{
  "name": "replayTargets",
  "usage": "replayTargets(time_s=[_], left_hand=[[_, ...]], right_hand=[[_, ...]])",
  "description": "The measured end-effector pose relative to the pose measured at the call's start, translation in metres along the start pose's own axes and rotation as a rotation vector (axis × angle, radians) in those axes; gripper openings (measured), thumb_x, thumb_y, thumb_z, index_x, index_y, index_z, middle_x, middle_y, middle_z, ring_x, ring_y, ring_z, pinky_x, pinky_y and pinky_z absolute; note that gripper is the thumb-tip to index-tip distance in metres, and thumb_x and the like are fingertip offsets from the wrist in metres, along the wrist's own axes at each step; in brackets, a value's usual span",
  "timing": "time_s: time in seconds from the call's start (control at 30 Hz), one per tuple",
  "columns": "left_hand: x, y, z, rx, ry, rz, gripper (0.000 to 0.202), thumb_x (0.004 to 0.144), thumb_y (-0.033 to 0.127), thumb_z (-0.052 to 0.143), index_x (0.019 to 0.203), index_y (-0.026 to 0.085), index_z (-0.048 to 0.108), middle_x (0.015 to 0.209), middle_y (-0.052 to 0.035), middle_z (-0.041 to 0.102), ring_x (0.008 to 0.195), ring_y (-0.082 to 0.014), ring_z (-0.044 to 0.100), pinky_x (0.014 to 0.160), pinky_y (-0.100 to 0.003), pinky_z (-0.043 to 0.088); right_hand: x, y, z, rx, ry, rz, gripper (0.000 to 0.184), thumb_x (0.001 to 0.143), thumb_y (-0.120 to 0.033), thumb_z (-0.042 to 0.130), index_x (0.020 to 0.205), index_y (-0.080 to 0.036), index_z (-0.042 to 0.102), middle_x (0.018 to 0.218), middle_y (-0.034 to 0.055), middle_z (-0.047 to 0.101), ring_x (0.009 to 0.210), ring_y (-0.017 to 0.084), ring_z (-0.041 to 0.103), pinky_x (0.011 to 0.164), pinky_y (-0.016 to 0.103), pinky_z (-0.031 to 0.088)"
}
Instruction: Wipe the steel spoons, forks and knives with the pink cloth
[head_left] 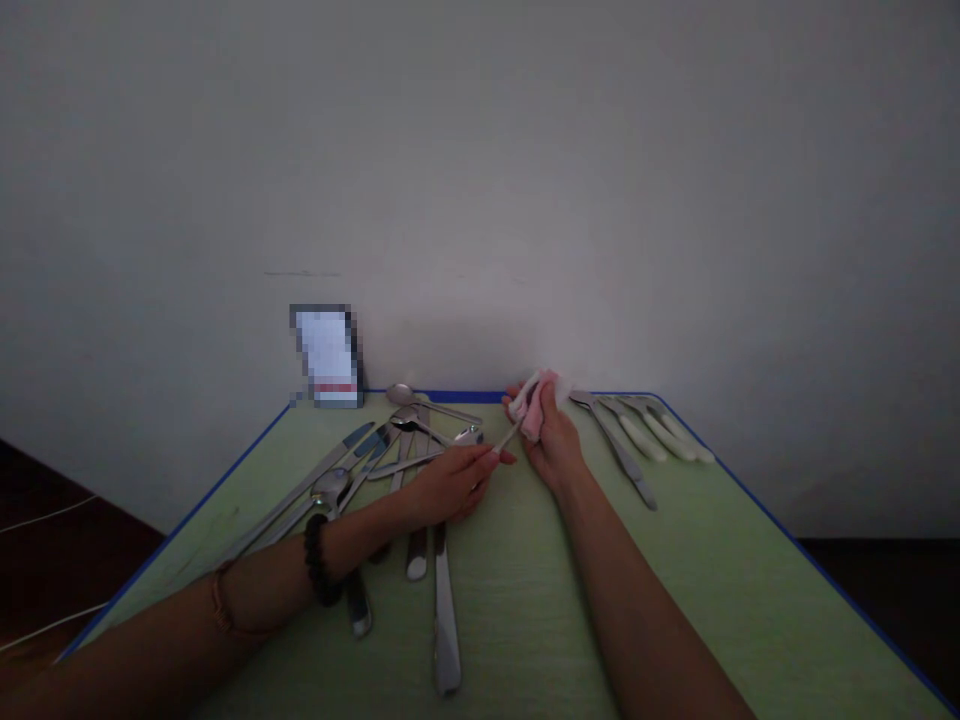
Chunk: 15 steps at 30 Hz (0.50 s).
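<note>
My left hand (454,480) pinches the handle end of a slim piece of cutlery (510,434) above the middle of the table. Its far end disappears into a pink and white cloth (534,412), so I cannot tell its kind. Around that cloth the fingers of my right hand (556,438) are closed. Beneath and beside my left forearm lies a loose pile of metal cutlery, with a spoon (330,486), another spoon (400,394) and a knife (322,475) showing. One long handle (446,630) points towards me.
Right of my hands lie a metal utensil (619,450) and several utensils with pale handles (643,440), side by side. A lit phone (330,355), blurred out, leans on the wall (480,200) at the back left. The green table (517,620) has a blue edge.
</note>
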<state>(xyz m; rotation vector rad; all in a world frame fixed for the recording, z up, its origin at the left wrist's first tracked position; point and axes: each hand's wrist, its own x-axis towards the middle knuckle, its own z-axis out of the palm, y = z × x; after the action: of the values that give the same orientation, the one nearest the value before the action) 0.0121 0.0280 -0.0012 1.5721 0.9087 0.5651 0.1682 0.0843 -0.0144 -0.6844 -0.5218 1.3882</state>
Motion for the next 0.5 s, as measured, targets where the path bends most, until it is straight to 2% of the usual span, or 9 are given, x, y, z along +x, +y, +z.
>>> replayTargets(time_s=[0.17,0.4,0.5], left_hand=[[0.000,-0.002,0.000,0.014,0.011,0.037,0.047,0.093,0.051,0.036,0.109,0.011,0.055,0.048,0.0109,0.034,0.035,-0.0074,0.030,0.035,-0.019,0.028],[-0.001,-0.003,0.000,0.065,0.009,0.081,0.044,0.092,0.054,0.036,0.105,0.014,0.052,0.051,0.0104,0.039,0.037,-0.0066,0.033,0.037,-0.018,0.028],[-0.001,-0.002,0.001,0.058,0.012,0.070,0.046,0.091,0.056,0.038,0.104,0.014,0.052,0.052,0.0102,0.040,0.037,-0.0064,0.034,0.037,-0.018,0.029]], right_hand=[[-0.006,-0.002,0.005,-0.077,-0.028,0.066,0.035,0.084,-0.048,0.063,0.086,-0.013,0.070,0.083,0.0078,0.076,0.073,0.015,0.071,0.074,0.025,0.058],[-0.012,-0.005,0.007,-0.189,-0.101,0.156,0.037,0.080,-0.049,0.067,0.080,-0.012,0.070,0.077,0.0101,0.075,0.075,0.018,0.071,0.073,0.028,0.058],[-0.011,-0.002,0.007,-0.199,-0.120,0.134,0.039,0.081,-0.051,0.065,0.083,-0.012,0.070,0.080,0.0103,0.076,0.074,0.018,0.070,0.072,0.028,0.057]])
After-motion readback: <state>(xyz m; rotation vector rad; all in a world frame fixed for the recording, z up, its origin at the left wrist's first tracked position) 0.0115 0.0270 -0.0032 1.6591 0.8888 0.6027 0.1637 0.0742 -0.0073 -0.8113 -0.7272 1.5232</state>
